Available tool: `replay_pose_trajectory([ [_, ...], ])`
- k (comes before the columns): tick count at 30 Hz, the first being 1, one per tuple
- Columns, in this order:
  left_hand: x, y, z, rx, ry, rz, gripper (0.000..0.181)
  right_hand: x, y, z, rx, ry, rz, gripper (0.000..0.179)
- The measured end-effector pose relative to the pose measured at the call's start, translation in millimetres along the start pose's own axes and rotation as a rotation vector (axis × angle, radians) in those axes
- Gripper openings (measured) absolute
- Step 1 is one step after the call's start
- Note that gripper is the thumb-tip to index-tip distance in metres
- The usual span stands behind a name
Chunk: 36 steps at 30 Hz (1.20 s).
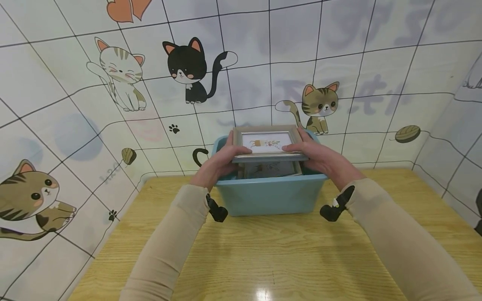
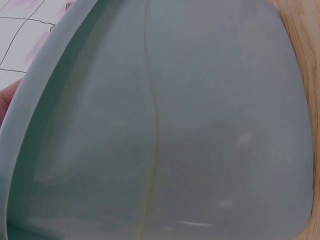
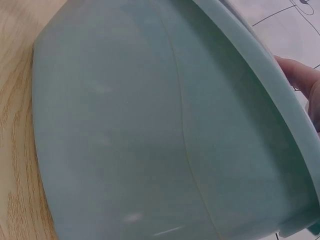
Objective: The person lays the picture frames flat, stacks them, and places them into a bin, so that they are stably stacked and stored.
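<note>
A silver-beige picture frame point(image 1: 266, 144) with a small drawing under its glass lies level at the top of a light blue plastic bin point(image 1: 271, 196). My left hand point(image 1: 222, 159) grips its left end, thumb over the front edge. On the other end my right hand point(image 1: 316, 154) holds it the same way. Under it, inside the bin, a second picture frame point(image 1: 269, 169) shows, partly covered. Both wrist views are filled by the bin's outer wall point(image 2: 210, 100), with only a bit of the right hand point(image 3: 302, 80) past the rim.
The bin stands on a wood-grain table point(image 1: 241, 259), close to the back wall point(image 1: 248, 83). That wall carries a cat-and-grid print, and a similar side wall rises at the left. Black straps with small devices point(image 1: 217, 210) sit on both wrists.
</note>
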<state>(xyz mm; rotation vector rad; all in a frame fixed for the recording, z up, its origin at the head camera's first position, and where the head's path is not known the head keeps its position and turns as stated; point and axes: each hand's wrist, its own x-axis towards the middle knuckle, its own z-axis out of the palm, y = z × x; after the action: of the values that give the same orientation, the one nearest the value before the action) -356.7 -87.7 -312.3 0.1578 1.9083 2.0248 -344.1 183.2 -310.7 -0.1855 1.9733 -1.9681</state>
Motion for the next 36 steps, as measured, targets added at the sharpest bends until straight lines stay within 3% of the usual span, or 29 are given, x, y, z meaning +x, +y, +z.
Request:
replay_pose_trajectory([
  [7,-1.8,-0.3,-0.5,0.047,0.019,-0.018,0.113,-2.0,0.8,-0.4,-0.011,0.007,-0.003,0.111],
  [17,2.6,-2.4,0.7,0.063,0.016,0.046,0.104,-3.4,0.1,-1.1,-0.033,-0.002,0.002,0.114],
  [28,6.1,-3.6,-1.0,0.177,0.120,-0.004,0.103,-3.5,1.6,-2.6,-0.130,-0.022,-0.011,0.117],
  [36,3.4,-2.8,-1.2,0.268,0.113,-0.063,0.105,-1.7,3.6,-1.8,-0.187,-0.030,0.015,0.109],
])
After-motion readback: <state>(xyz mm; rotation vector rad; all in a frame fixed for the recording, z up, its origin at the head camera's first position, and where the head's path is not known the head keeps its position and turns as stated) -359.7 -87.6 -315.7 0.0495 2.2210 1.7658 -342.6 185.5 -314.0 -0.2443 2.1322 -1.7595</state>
